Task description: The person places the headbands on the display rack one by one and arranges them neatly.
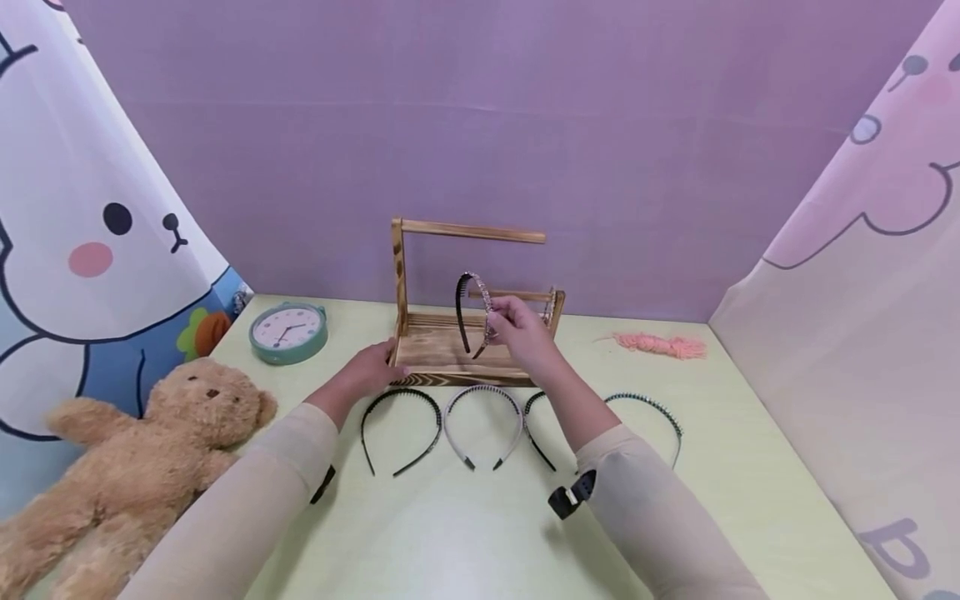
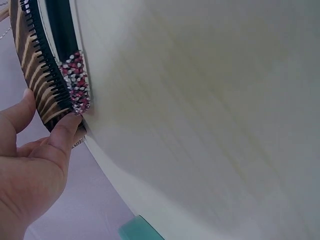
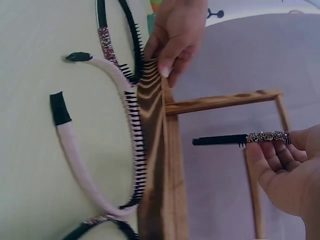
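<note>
My right hand [image 1: 519, 332] pinches a black toothed headband [image 1: 460, 307] with a glittery stone-covered section, held up above the base of a wooden rack [image 1: 400, 279]. In the right wrist view, the thumb and fingers grip the headband [image 3: 267, 136] at its stones. My left hand [image 1: 369, 369] grips the rack's left end at its front corner. Along the rack's front lie a black headband [image 1: 438, 412], a pale one [image 1: 519, 421], another black one [image 1: 536, 442] partly hidden by my right forearm, and one with teal beads [image 1: 663, 410].
A teal clock [image 1: 288, 333] lies left of the rack, and a brown teddy bear [image 1: 150, 458] is at the table's left side. Pink yarn [image 1: 660, 345] rests at the right. A purple cloth wall [image 1: 480, 117] stands behind the rack.
</note>
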Demonstrator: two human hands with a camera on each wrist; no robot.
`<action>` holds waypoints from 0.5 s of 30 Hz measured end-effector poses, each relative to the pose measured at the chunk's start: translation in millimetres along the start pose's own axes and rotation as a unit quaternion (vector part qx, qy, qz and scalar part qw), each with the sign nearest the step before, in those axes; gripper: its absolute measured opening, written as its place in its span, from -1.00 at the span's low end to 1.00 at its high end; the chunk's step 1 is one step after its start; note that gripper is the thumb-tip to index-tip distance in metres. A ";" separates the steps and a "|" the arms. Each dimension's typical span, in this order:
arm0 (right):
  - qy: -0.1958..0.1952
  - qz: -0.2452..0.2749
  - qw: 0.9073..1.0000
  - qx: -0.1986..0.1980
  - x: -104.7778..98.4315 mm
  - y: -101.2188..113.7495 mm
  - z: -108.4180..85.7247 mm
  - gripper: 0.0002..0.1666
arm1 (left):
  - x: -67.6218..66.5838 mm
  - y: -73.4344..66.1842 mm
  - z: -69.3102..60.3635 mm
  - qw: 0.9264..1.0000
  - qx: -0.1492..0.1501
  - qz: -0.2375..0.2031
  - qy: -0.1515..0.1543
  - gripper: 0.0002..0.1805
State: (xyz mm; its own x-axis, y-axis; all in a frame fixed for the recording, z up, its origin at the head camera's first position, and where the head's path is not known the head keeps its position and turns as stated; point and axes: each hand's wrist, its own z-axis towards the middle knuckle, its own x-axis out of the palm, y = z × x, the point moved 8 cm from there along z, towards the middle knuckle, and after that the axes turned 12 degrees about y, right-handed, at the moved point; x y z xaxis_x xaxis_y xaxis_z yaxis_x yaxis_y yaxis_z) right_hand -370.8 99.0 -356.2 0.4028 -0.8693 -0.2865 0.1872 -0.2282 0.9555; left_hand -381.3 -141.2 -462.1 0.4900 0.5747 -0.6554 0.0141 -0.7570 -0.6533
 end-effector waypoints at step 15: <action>-0.070 0.007 0.997 0.031 -19.3 -48.2 16.9 -0.57 | -0.1 1.9 -0.3 1.000 -0.001 -0.012 0.001 -0.15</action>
State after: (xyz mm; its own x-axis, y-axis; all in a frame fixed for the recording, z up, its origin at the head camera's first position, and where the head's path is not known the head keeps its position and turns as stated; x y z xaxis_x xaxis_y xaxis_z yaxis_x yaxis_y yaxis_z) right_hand -402.8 119.3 -395.6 0.2752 -0.9240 -0.2655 0.1250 -0.2395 0.9628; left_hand -381.1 -142.9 -463.2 0.4904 0.5919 -0.6396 0.0265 -0.7438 -0.6679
